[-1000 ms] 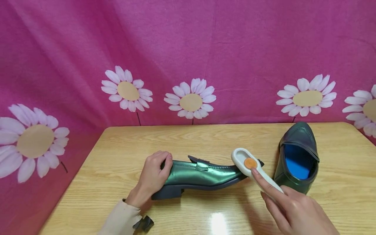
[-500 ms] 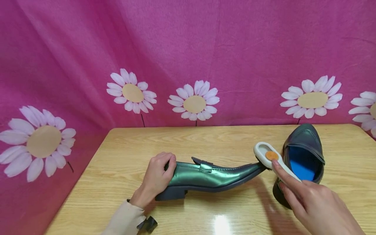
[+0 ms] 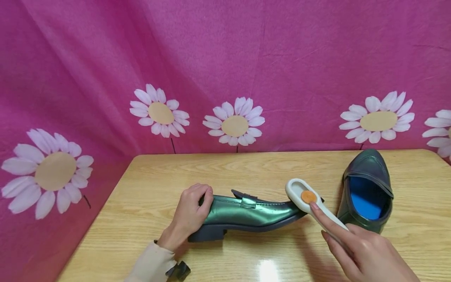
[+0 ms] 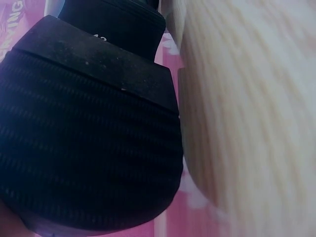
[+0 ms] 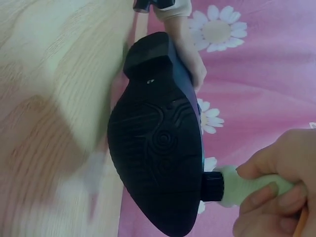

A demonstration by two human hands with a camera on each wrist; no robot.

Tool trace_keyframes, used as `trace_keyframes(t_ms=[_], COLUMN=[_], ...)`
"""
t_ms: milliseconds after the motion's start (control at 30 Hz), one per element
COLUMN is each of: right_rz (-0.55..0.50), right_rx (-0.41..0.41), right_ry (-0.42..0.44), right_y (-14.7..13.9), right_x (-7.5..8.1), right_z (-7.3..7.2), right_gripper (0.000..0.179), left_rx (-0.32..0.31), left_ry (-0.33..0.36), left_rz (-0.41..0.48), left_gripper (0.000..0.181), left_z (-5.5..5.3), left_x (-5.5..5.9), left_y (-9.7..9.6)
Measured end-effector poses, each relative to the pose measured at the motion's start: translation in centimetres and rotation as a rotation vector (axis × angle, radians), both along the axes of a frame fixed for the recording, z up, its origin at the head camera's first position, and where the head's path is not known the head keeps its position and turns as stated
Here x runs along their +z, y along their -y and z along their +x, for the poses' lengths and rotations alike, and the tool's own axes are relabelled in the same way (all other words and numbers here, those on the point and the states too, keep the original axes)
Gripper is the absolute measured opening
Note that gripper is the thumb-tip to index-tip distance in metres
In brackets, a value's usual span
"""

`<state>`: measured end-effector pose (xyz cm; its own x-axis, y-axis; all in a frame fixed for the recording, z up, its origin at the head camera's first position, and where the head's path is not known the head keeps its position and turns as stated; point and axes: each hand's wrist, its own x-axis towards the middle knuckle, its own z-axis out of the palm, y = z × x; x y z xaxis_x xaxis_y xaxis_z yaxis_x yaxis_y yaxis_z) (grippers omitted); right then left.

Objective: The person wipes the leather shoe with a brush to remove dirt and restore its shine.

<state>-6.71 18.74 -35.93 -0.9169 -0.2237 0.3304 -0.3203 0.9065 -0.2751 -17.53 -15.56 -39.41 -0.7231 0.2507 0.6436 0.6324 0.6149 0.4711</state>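
My left hand (image 3: 192, 211) grips a shiny green loafer (image 3: 260, 213) by its heel end, toe pointing right. The loafer is held over the wooden table; its black patterned sole (image 5: 158, 143) shows in the right wrist view, and the black heel (image 4: 94, 138) fills much of the left wrist view. My right hand (image 3: 370, 250) holds a pale-handled shoe brush (image 3: 331, 217), the index finger on its orange button. Dark bristles (image 5: 212, 186) meet the upper near the toe, whose tip is partly hidden behind the brush head.
The matching loafer (image 3: 368, 192), blue inside, stands on the table (image 3: 169, 168) at the right, close to the brush. A pink cloth (image 3: 296, 58) with white daisies hangs behind the table. A black strap piece (image 3: 181, 270) is at the left sleeve.
The brush slid right to the loafer's toe tip, then back left over the toe. The left hand keeps its hold on the heel; the view shifted slightly.
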Motion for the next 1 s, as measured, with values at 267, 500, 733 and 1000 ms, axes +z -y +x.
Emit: trace_keyframes(t_ms=[267, 500, 733, 1000], right_rz=[0.020, 0.082, 0.079, 0.087], right_rx=[-0.057, -0.053, -0.060, -0.073], right_ry=[0.172, 0.236, 0.082, -0.153], right_y=[-0.1, 0.0, 0.1, 0.5], right_x=[-0.1, -0.7, -1.6, -2.0], right_z=[-0.4, -0.5, -0.2, -0.4], right_gripper=[0.067, 0.064, 0.071, 0.078], left_rx=[-0.006, 0.026, 0.029, 0.050], left_ry=[0.011, 0.051, 0.051, 0.101], left_rz=[0.003, 0.002, 0.012, 0.021], left_gripper=[0.034, 0.034, 0.035, 0.035], left_z=[0.0, 0.5, 0.5, 0.7], left_x=[0.1, 0.0, -0.2, 0.0], left_y=[-0.1, 0.0, -0.1, -0.2])
